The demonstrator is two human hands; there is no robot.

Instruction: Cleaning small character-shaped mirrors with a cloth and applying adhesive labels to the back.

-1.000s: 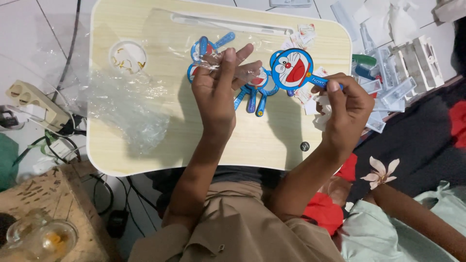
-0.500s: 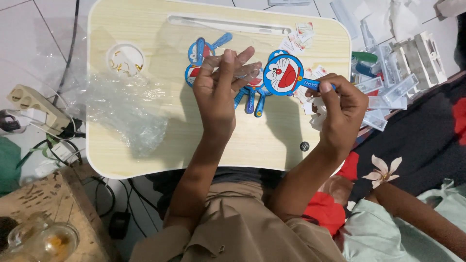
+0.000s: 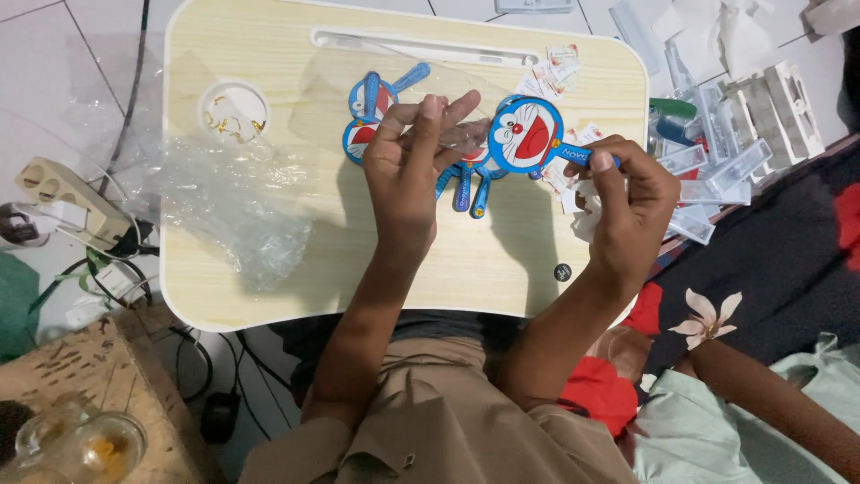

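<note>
Blue round-faced cartoon fan point(image 3: 524, 134) hangs over the lap desk's point(image 3: 269, 54) right half, handle pinched by the right hand point(image 3: 627, 202). Left hand point(image 3: 408, 161) grips a clear glossy wrapper point(image 3: 461, 136); crinkled plastic point(image 3: 237, 211) crowds the left edge.

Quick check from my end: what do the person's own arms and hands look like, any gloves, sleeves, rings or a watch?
Both hands are bare: left hand, right hand. No gloves, rings or watch show. The forearms are uncovered up to the elbows, with no sleeve cuffs visible on them.
</note>
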